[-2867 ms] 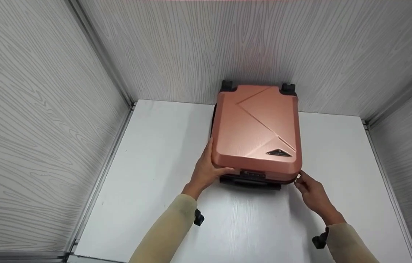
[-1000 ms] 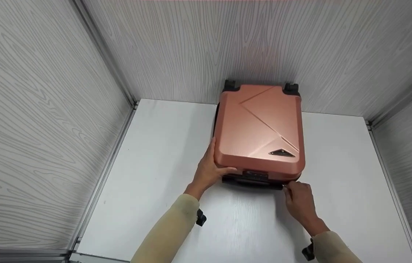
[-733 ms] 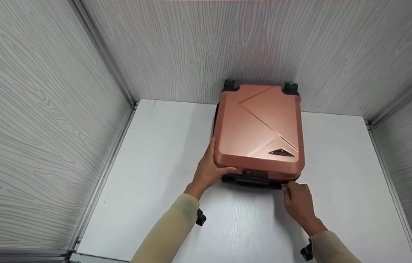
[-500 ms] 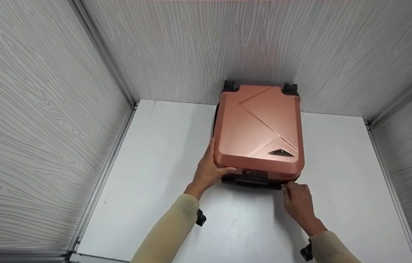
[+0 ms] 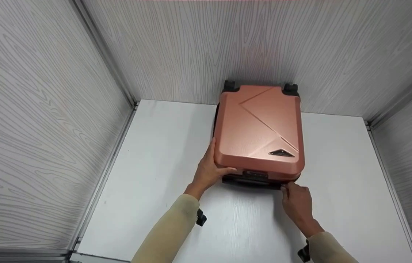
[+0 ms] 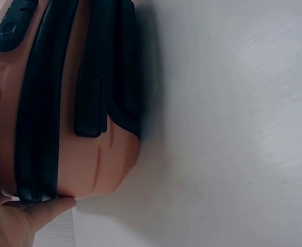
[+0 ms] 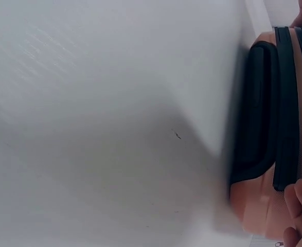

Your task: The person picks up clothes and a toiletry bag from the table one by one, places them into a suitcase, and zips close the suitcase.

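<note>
A rose-pink hard-shell suitcase lies flat, its black wheels toward the back wall. My left hand holds its near left corner, fingers along the side and thumb on the front edge. At the near right corner my right hand has curled fingers and pinches what looks like the zipper pull, mostly hidden by the fingertips. The black zipper band runs round the suitcase's side in the left wrist view. A black carry handle and the pull-handle grip are on the near end.
The suitcase sits on a white tabletop. Grey wood-grain panels stand at the back, left and right. Metal rails run along the left and right edges.
Since the earliest frame my right hand has moved left and toward me, round the near right corner, and its fingers have curled more. Lately it shifts only slightly. My left hand keeps its hold.
</note>
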Demonstrator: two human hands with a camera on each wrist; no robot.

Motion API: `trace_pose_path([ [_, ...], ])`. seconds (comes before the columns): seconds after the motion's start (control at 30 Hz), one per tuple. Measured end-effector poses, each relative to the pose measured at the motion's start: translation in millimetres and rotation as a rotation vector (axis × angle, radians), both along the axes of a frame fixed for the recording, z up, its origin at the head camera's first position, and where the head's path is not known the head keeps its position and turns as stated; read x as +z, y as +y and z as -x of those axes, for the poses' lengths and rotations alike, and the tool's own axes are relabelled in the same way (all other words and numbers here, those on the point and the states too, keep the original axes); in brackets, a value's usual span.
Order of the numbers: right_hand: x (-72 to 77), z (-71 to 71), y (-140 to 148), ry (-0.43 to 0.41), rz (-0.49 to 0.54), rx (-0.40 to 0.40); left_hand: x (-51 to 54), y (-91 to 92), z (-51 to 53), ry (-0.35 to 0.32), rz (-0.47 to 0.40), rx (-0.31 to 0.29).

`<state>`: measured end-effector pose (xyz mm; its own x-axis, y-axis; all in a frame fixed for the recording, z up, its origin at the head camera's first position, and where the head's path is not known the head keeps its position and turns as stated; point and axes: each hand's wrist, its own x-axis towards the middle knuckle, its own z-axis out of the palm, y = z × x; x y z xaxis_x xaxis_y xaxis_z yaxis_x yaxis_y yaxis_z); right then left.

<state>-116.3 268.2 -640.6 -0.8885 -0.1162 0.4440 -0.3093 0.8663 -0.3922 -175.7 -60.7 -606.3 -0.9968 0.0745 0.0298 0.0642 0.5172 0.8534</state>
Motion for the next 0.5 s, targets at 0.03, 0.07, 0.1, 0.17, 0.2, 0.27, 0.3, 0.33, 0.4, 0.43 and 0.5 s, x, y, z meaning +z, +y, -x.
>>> trace_pose_path([
  [0.03,-0.3,-0.6,0.8,0.001,-0.001,-0.009,-0.4,0.4,0.2,-0.002,-0.002,0.001],
  [0.07,-0.5,-1.2,1.5,0.001,0.001,-0.016,-0.6,0.7,0.4,-0.002,-0.003,0.002],
  [0.1,-0.1,-1.9,1.9,0.003,0.002,-0.022,-0.7,1.0,0.3,-0.002,-0.006,0.002],
  [0.17,0.8,-2.7,1.8,0.007,0.005,-0.021,-0.7,1.4,0.5,0.0,-0.014,0.004],
  [0.2,1.3,-2.9,1.4,0.009,0.006,-0.017,-0.7,1.5,0.7,0.001,-0.018,0.005],
  [0.27,1.5,-2.9,0.2,0.013,0.009,-0.006,-0.5,1.5,0.8,0.004,-0.024,0.005],
  [0.3,1.3,-2.6,-0.5,0.016,0.009,0.003,-0.6,1.3,0.8,0.004,-0.027,0.005],
  [0.33,0.9,-2.1,-1.1,0.021,0.008,0.013,-0.8,1.2,1.0,0.007,-0.029,0.006],
  [0.4,-0.1,-0.9,-1.8,0.036,0.009,0.028,-1.2,0.9,0.9,0.009,-0.031,0.007],
  [0.43,-0.5,-0.3,-2.0,0.045,0.011,0.037,-1.4,0.9,0.8,0.011,-0.031,0.008],
  [0.5,-0.9,0.9,-2.3,0.056,0.012,0.054,-2.1,0.9,0.6,0.015,-0.032,0.012],
])
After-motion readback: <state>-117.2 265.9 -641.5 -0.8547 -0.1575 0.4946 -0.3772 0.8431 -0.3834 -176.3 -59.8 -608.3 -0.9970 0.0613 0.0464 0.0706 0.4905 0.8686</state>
